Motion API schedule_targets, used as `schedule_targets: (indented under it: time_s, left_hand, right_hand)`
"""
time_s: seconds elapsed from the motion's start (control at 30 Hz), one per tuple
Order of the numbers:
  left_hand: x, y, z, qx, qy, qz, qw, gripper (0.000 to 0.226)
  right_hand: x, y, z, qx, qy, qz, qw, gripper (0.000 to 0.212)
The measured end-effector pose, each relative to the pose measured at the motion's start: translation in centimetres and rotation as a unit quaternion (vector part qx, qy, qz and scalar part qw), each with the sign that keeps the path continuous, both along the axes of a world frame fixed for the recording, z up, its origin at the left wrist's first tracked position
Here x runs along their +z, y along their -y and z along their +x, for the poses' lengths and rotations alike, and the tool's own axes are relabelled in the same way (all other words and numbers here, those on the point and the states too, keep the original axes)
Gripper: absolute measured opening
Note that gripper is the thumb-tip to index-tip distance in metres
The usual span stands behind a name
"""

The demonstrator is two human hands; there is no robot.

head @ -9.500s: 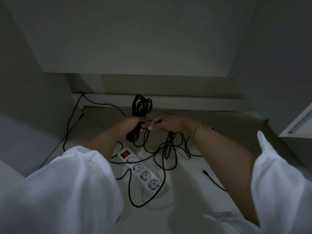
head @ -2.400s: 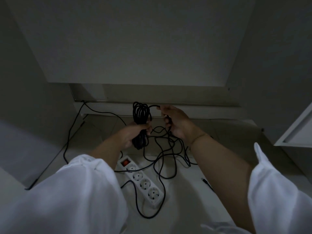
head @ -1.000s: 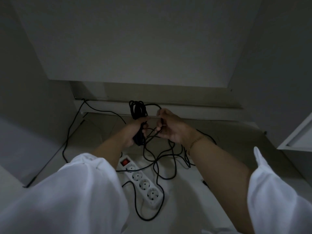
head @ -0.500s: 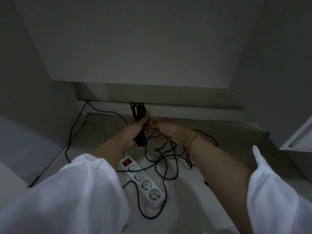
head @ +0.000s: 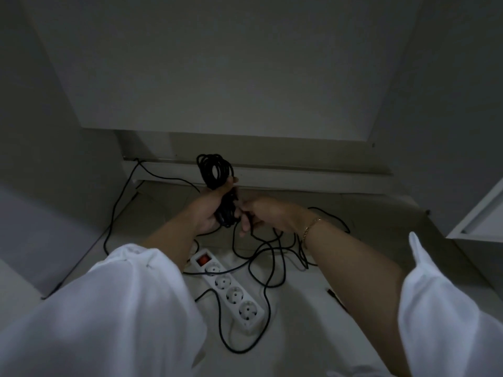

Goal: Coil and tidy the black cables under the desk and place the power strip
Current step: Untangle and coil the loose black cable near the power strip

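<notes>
A: What do we see closest to us?

B: Two white sleeves [head: 109, 308], with bare forearms reaching forward out of them. Between the arms, on the pale floor [head: 299, 336], lies the white power strip [head: 230, 291]. It sits at a diagonal, with its red switch at the far end and four sockets facing up.

A: And the cables?

B: We see loose black cable [head: 268, 270] sprawled in loops over and around the strip. It crosses the strip near the switch and rises toward the hands.

A: How are the hands?

B: The left hand [head: 209, 210] is wrapped round the waist of a coiled bundle [head: 215, 170], and the loops stand up above the fist. The right hand [head: 262, 214], with a thin bracelet [head: 310, 227] at the wrist, is just beside it. Its fingers are curled and pinch a strand of the loose cable next to the bundle.

A: Farther back?

B: We make out another black lead [head: 117, 205] climbing along the left panel to a white ledge [head: 299, 176] at the rear of the recess.
</notes>
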State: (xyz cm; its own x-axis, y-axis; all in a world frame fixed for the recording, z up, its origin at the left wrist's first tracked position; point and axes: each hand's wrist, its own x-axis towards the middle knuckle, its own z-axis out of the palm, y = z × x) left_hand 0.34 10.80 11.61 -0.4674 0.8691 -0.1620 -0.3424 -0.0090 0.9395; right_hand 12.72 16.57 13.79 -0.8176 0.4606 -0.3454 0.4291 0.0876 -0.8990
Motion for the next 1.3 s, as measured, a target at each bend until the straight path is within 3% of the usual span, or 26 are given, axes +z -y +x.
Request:
schedule_targets:
  time_s: [0.2,0.3,0.43,0.53,0.63,0.73,0.83,1.0,1.17,1.3]
  left_hand:
    - [0.1,0.2,-0.3,0.024,0.069,0.039,0.997,0.023]
    - [0.1,0.2,-1.0,0.016,0.084,0.041,0.995,0.022]
    - [-0.1,0.6,-1.8,-0.038,0.022,-0.024,0.999,0.023]
    - [-0.7,1.2,-1.7,-0.052,-0.047,-0.1,0.993,0.03]
    - [-1.3,1.1,-1.7,-0.063,-0.088,-0.123,0.986,0.033]
    - [-1.6,0.4,-0.9,-0.094,-0.119,-0.127,0.98,0.035]
    - [-1.2,-0.1,0.5,-0.094,-0.104,-0.121,0.983,0.038]
    - [-0.5,0.1,0.4,-0.099,-0.004,-0.095,0.99,0.045]
    - [-1.2,1.0,-0.7,-0.172,-0.046,-0.115,0.977,0.022]
    - [-1.5,1.2,-1.7,-0.106,-0.078,-0.137,0.982,0.037]
  right_hand:
    - [-0.5,-0.4,0.1,0.079,0.011,0.031,0.996,0.041]
    - [-0.5,-0.5,0.5,0.123,0.063,0.071,0.988,0.042]
    - [-1.0,-1.7,1.6,0.138,0.145,0.138,0.97,0.04]
    - [-0.7,-2.9,2.5,0.081,0.106,0.09,0.987,0.028]
    - [0.2,-3.3,2.6,0.045,0.035,0.048,0.997,0.02]
    - [0.1,-2.8,1.8,0.03,-0.014,0.064,0.997,0.019]
    - [0.0,-2.3,0.7,-0.007,-0.048,0.067,0.997,0.015]
    - [0.4,-2.1,0.3,-0.06,-0.061,0.108,0.99,0.026]
    - [0.5,-2.2,0.5,-0.087,-0.054,0.112,0.988,0.02]
    - [0.5,-2.5,0.4,-0.089,-0.076,0.035,0.992,0.023]
